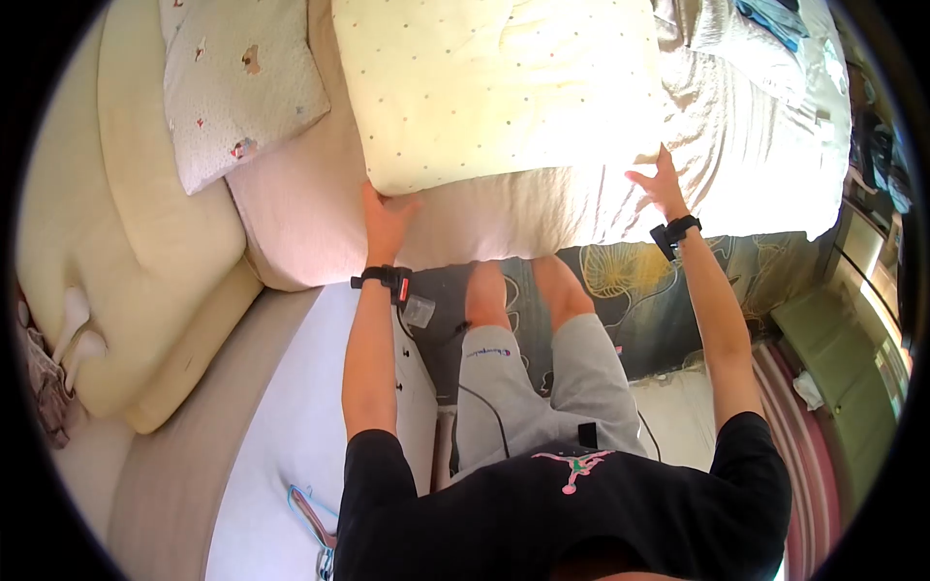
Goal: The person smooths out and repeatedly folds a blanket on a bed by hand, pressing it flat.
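Note:
A pale yellow blanket (504,97) with small dots lies spread on the bed, its near edge facing me. My left hand (389,221) is at the blanket's near left corner, thumb stretched out to the side and fingers apart; the fingertips touch or lie just beside the corner. By the near right corner is my right hand (664,189), thumb and forefinger spread wide, with nothing visible between them. Whether its fingertips touch the blanket I cannot tell. Beneath both hands is a pinkish bed sheet (475,221), wrinkled toward the right.
A white patterned pillow (237,97) lies left of the blanket. Further left stands a cream padded sofa or headboard (155,194). Rumpled bedding and blue cloth (775,24) lie at the far right. A white cabinet (320,407) and a green box-like piece (843,378) flank me.

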Demonstrator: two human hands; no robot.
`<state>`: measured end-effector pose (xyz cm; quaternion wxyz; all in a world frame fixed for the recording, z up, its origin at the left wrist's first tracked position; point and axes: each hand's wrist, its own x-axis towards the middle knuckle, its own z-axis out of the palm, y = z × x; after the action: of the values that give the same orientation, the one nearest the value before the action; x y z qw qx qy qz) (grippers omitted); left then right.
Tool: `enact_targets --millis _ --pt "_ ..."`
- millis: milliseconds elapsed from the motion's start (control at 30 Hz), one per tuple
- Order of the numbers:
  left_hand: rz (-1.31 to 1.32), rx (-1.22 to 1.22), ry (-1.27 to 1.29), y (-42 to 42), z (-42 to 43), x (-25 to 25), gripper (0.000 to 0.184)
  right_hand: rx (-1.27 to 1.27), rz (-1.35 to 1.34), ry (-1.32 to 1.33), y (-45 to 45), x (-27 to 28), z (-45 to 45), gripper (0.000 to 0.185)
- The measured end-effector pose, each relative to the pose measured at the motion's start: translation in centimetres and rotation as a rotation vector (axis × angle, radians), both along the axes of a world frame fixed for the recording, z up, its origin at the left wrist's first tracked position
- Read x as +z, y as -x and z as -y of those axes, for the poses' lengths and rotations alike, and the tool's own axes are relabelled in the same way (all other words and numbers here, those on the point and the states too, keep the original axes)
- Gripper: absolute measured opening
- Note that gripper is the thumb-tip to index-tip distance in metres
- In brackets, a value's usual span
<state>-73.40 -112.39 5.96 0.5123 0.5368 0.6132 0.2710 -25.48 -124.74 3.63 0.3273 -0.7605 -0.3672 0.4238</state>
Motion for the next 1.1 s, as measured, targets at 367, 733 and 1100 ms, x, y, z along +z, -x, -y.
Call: enact_targets --millis 367,733,1100 --pt "-0.276 0.128 -0.243 -0.7 -1.3 -3.5 0.027 -0.292 0.130 0.043 0.7 -2.3 -1.1 0.022" --pt "-0.272 0.345 -0.234 -3.4 1.1 -0.4 0.027 -0.158 0.318 -0.212 2.1 0.4 -0.8 0.050" --pt "-0.297 0.232 -0.323 -3.1 -3.3 -0.4 0.021 -0.355 0.200 -0.158 2.7 0.4 -4.6 0.046"
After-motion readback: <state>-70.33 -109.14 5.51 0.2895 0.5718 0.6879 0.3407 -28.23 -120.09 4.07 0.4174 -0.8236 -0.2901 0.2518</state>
